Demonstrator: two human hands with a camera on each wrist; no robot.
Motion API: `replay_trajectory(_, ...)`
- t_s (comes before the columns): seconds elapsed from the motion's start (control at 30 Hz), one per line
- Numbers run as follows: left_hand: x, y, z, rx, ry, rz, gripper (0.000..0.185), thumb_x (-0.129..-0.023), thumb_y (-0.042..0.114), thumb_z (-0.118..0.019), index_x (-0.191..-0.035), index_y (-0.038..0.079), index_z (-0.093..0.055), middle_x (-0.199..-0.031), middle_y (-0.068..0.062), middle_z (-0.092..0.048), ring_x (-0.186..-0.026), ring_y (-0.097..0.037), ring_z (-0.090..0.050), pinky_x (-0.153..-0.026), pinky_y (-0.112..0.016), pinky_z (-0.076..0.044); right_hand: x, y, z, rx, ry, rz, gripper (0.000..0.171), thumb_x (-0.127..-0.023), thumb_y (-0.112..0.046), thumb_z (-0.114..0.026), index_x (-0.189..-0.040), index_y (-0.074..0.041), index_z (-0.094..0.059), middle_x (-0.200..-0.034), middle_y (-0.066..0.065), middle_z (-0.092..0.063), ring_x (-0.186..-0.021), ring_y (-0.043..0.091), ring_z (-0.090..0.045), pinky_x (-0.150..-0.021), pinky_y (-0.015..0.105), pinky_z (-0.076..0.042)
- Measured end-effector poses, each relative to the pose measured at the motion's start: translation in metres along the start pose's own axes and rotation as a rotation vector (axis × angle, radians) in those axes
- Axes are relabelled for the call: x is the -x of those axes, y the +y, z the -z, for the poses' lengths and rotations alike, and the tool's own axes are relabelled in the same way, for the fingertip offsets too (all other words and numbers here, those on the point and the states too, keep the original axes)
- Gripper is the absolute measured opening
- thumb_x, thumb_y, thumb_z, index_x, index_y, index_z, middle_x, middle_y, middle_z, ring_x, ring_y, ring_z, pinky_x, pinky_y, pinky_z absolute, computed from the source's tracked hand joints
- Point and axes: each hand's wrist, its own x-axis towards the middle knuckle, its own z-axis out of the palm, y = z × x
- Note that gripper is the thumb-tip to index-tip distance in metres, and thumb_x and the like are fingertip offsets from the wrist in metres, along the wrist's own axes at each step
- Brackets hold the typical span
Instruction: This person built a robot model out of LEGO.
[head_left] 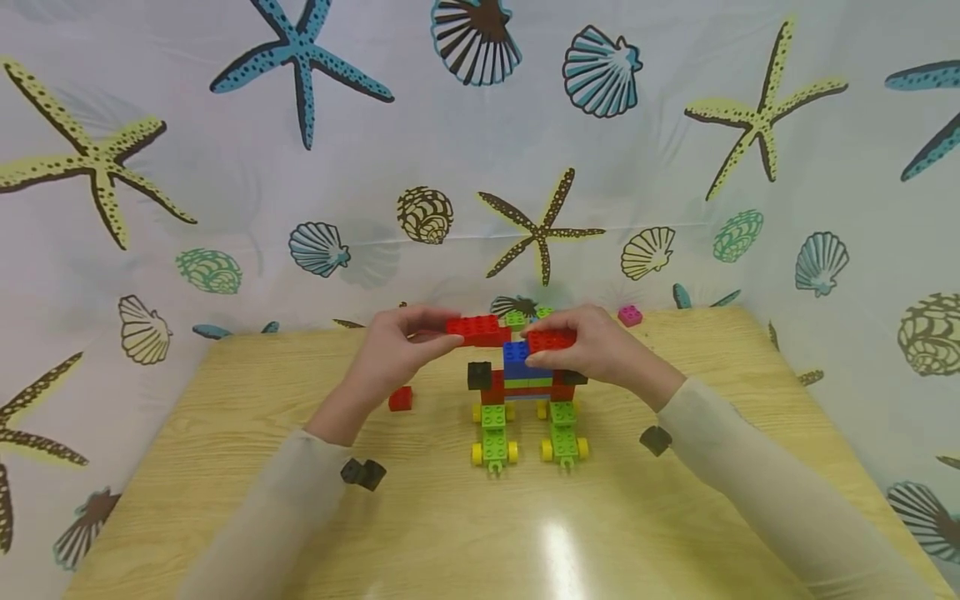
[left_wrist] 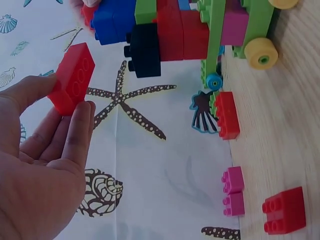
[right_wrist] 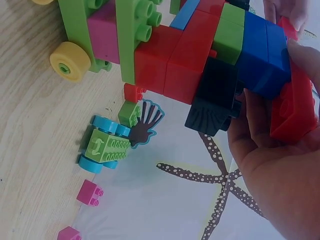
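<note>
A brick model (head_left: 525,392) stands mid-table on two green wheeled bases (head_left: 492,442), with red, blue and black bricks above. My left hand (head_left: 441,330) pinches a long red brick (head_left: 477,329) in the air just left of the model's top. In the left wrist view the same red brick (left_wrist: 72,80) sits between the thumb and fingers of the left hand (left_wrist: 60,107). My right hand (head_left: 536,344) grips a shorter red brick (head_left: 552,339) that lies on the blue brick (head_left: 516,354) at the top. In the right wrist view the right hand (right_wrist: 272,125) wraps round that red brick (right_wrist: 295,107).
Loose bricks lie on the wooden table (head_left: 450,533): a black pair (head_left: 363,473) front left, a black one (head_left: 656,439) at right, a small red one (head_left: 401,398), a pink one (head_left: 630,315) at the back. A seashell-print curtain (head_left: 480,167) closes off the back and sides.
</note>
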Motion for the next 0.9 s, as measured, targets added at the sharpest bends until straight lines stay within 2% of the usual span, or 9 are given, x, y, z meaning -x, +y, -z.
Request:
replay_trajectory(0.1, 0.0, 0.001, -0.005, 0.02, -0.017, -0.012, 0.037, -0.102, 0.024, -0.084, -0.137, 0.013, -0.078, -0.134, -0.011, -0.08, -0.121, -0.03, -0.078, -0.098, -0.024, -0.066, 0.0, 0.001, 0.0, -0.007, 0.0, 0.004, 0.048, -0.1, -0.038, -0.087, -0.143, -0.02, -0.078, -0.141, 0.006, -0.078, -0.116, 0.028, -0.066, -0.095, 0.039, -0.062)
replay_trajectory(0.33, 0.0, 0.003, -0.018, 0.085, -0.073, -0.025, 0.034, -0.102, 0.017, -0.084, -0.135, 0.012, -0.079, -0.136, -0.011, -0.08, -0.122, -0.032, -0.079, -0.105, -0.038, -0.067, 0.0, 0.002, 0.0, -0.008, 0.002, 0.012, 0.049, -0.1, -0.038, -0.087, -0.143, -0.017, -0.078, -0.136, 0.007, -0.079, -0.108, 0.027, -0.064, -0.087, 0.034, -0.059)
replay_trajectory(0.57, 0.0, 0.007, -0.026, 0.083, -0.093, -0.035, 0.033, -0.102, 0.015, -0.083, -0.135, 0.009, -0.079, -0.135, -0.012, -0.08, -0.121, -0.031, -0.079, -0.104, -0.041, -0.067, 0.0, 0.002, -0.001, -0.027, 0.002, -0.008, 0.051, -0.098, -0.038, -0.088, -0.143, -0.015, -0.078, -0.129, 0.009, -0.079, -0.107, 0.028, -0.061, -0.083, 0.034, -0.058)
replay_trajectory(0.9, 0.0, 0.01, -0.029, 0.115, -0.127, -0.015, 0.035, -0.102, 0.013, -0.083, -0.136, 0.008, -0.079, -0.141, -0.015, -0.078, -0.121, -0.035, -0.081, -0.105, -0.044, -0.067, 0.0, 0.001, 0.002, 0.001, -0.012, 0.0, 0.054, -0.098, -0.041, -0.088, -0.144, -0.017, -0.077, -0.131, 0.007, -0.08, -0.11, 0.029, -0.062, -0.088, 0.038, -0.058)
